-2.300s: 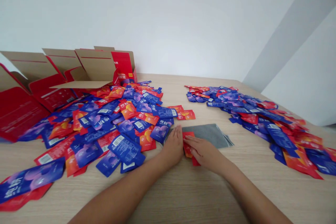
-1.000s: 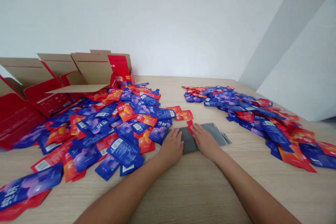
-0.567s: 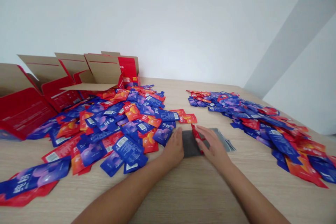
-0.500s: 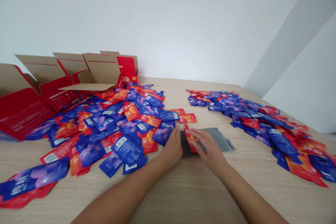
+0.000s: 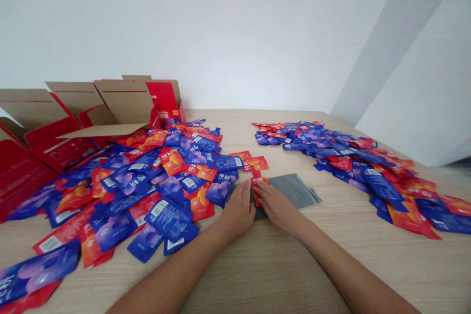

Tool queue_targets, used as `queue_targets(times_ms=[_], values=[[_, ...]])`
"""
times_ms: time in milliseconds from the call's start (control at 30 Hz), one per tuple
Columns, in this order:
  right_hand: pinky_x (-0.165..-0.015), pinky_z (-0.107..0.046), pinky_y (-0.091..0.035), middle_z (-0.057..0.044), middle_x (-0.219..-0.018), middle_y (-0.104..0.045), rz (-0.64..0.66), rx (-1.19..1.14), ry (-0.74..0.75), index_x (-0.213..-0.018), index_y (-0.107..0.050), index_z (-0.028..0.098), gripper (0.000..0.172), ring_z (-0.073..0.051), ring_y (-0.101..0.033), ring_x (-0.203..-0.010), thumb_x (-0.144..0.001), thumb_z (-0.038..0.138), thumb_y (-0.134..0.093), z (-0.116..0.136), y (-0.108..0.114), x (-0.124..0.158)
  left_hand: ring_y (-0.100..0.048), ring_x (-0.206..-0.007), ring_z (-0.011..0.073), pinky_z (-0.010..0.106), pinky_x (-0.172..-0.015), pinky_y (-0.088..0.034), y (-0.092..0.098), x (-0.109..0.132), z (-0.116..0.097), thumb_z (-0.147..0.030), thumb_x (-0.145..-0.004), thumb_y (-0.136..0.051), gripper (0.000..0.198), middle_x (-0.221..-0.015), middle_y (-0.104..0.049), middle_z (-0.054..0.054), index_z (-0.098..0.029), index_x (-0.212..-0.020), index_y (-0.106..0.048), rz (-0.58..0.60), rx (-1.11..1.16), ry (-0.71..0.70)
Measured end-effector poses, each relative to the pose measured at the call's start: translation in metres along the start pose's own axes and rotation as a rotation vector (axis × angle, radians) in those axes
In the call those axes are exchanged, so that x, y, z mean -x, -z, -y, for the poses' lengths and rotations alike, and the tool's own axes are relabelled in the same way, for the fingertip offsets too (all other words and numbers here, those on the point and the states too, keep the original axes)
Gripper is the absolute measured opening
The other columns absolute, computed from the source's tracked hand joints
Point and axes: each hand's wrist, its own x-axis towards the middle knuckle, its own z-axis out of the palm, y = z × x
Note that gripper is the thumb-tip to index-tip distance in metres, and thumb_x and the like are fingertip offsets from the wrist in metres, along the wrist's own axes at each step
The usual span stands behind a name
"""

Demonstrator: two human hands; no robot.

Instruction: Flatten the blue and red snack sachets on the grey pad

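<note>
A red pouch (image 5: 259,182) with an orange picture lies face up on a grey plastic bag (image 5: 296,190) on the table in front of me. My right hand (image 5: 278,208) rests flat over the pouch's lower part, its fingers stretched out and covering much of it. My left hand (image 5: 238,210) lies flat at the left end of the bag, just left of the pouch, with its fingers stretched forward. Part of the bag is hidden beneath both hands. Close beyond my left fingers is a blue pouch (image 5: 222,187) at the edge of a pile.
A large heap of blue and red pouches (image 5: 169,218) covers the left of the table (image 5: 235,279). Another long heap (image 5: 346,157) runs along the right. Open red cardboard boxes (image 5: 127,100) stand at the back left, against the white wall (image 5: 235,34).
The red pouch was tilted up in my right hand; it now lies flat under that hand. My left hand has gone from upright on its edge to flat. The view has shifted slightly right.
</note>
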Motion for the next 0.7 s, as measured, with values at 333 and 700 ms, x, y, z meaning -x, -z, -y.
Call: queue_targets(times_ms=[333, 700], values=[[-0.084, -0.035, -0.046, -0.004, -0.092, -0.065, -0.445, -0.404, -0.226, -0.086, -0.055, 0.022, 0.024, -0.019, -0.06, -0.09, -0.074, 0.014, -0.036, -0.01, 0.002, 0.003, -0.031, -0.129, 0.0329, 0.046, -0.106, -0.025, 0.011, -0.002, -0.025, -0.038, -0.08, -0.056, 0.064, -0.136, -0.04, 0.02, -0.006, -0.132, -0.038, 0.198, -0.233, -0.112], [-0.081, -0.035, -0.047, -0.005, -0.088, -0.066, -0.454, -0.461, -0.309, -0.086, -0.059, 0.02, 0.024, -0.02, -0.061, -0.086, -0.073, 0.012, -0.04, -0.027, -0.001, 0.002, -0.056, -0.108, 0.0197, 0.034, -0.091, -0.044, 0.091, -0.034, 0.009, -0.009, -0.085, -0.028, 0.046, -0.119, -0.059, 0.007, -0.018, -0.126, -0.046, 0.068, -0.229, -0.108]])
